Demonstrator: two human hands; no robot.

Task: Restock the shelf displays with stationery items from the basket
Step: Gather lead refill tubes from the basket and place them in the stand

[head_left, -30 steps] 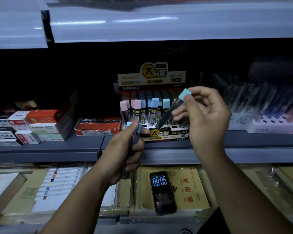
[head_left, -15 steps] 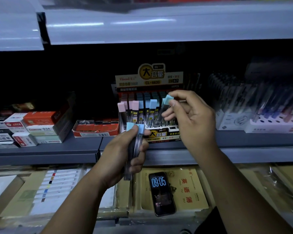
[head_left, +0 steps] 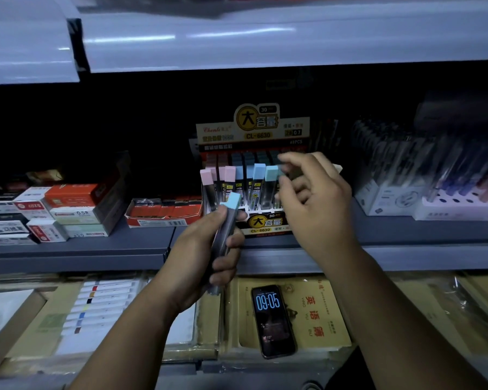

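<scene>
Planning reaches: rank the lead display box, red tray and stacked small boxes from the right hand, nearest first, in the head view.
1. Lead display box, directly at the right hand.
2. Red tray, next left on the shelf.
3. Stacked small boxes, far left.

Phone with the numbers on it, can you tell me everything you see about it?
The phone is slim and black, with rounded corners and a shiny, glass-like front. Its screen is lit and shows 09:05 in big blue digits, with dim, unreadable marks below. It lies flat, face up, a little askew, on a yellow booklet with red writing, on the level under the grey shelf. Nothing else touches it.
</scene>
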